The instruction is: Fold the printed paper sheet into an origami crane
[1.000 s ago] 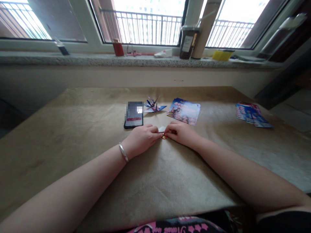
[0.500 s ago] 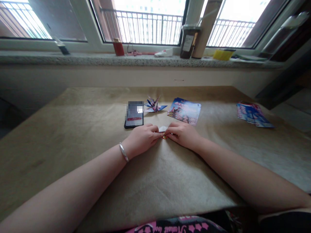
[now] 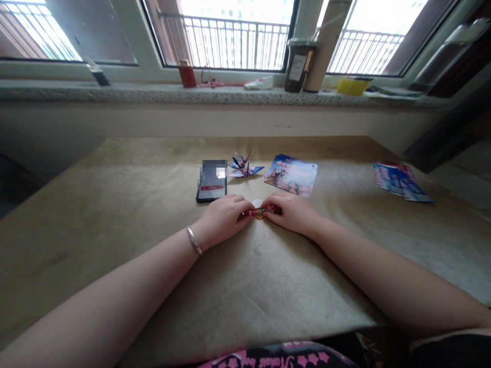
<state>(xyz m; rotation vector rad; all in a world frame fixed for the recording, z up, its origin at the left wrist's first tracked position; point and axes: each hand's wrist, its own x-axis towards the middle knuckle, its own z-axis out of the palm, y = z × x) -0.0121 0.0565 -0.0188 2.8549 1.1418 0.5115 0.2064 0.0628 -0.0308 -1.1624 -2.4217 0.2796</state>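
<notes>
Between my two hands, on the tan tabletop (image 3: 245,271), lies a small folded piece of paper (image 3: 258,213), patterned in red, yellow and green, with a white part showing behind. My left hand (image 3: 226,215) pinches its left end between thumb and fingers. At the right end, my right hand (image 3: 290,212) holds it the same way. My fingers cover both ends of the paper. Just beyond the hands stands a blue and pink origami crane (image 3: 245,167).
A phone (image 3: 213,181) lies left of the crane. To its right is a stack of printed square sheets (image 3: 292,175); more printed sheets (image 3: 402,182) lie fanned farther right. Behind the table, a stone windowsill (image 3: 153,93) carries a dark container (image 3: 299,66) and a red one (image 3: 187,74).
My fingertips have drawn slightly apart toward the ends of the folded paper, so more of its coloured pattern shows. Phone, crane and sheets have stayed put.
</notes>
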